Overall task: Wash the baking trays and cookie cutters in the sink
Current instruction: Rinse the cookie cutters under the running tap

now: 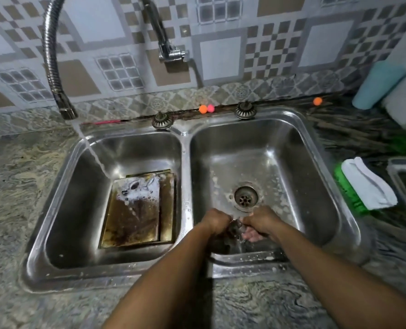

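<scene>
Gripping a small dark object [234,227] between them, the left hand [217,220] and right hand [260,222] sit low in the right basin of the sink [185,162]. They are against the basin wall nearest the counter's front edge, just in front of the drain [246,197]. Fingers of both hands are curled round the object, which is too blurred and covered to identify. Baking trays [135,214]: two, brown-stained, stacked flat on the floor of the left basin, close to the divider. A foam patch [138,188] sits on the rear part of the upper tray. The water stream [95,155] runs from the flexible tap hose [55,67], crosses the left basin's rear left corner and lands on the rear left corner of the trays. Soap flecks lie on the right basin floor around the drain. Two strainer plugs [161,120] rest on the sink's rear rim. On the right side of the counter [19,174], a green scrubber [349,193] lies just beside the sink rim with a white cloth [368,184] on top. A teal container [377,84] leans at the right rear corner. Small orange balls [203,109] lie along the rear edge.
</scene>
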### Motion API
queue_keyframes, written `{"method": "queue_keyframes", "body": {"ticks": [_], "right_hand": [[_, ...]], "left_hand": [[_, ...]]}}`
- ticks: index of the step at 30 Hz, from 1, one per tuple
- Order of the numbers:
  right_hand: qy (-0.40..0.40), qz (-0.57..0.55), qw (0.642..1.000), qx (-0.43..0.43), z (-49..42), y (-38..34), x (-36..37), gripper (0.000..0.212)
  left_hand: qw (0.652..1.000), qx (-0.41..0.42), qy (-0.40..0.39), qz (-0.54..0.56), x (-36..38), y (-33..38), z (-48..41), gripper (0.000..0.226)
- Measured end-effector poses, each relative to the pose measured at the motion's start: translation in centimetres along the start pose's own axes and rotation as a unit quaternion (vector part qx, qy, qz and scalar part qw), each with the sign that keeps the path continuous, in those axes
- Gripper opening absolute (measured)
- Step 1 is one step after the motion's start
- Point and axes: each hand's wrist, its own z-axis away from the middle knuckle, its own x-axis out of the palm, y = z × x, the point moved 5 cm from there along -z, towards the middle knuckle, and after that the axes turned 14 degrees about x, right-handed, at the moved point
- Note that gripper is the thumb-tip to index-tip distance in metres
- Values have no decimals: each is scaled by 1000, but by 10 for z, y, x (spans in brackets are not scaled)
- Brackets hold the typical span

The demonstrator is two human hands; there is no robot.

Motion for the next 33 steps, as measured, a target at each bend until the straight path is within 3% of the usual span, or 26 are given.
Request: {"method": "queue_keyframes", "body": {"ticks": [4,9,15,18,23,26,33], "right_hand": [[2,58,998,6,-11,13,8,9],[-14,138,990,7,-7,10,12,14],[58,183,979,-75,21,-52,3,18],[106,153,971,-152,46,-100,16,15],[80,117,965,-222,75,-161,98,20],[75,152,956,-239,77,-178,163,21],[65,235,946,-215,46,-180,284,10]], "left_hand": [[999,-12,-10,-41,4,-7,-2,18],[998,-14,-22,-52,-6,2,1,10],[994,15,-25,105,-50,40,21,11],[985,56,29,159,-99,53,26,17],[980,74,118,145,-188,30,34,22],[980,56,152,116,-235,-5,39,24],[983,24,141,118,-295,-83,27,32]]}}
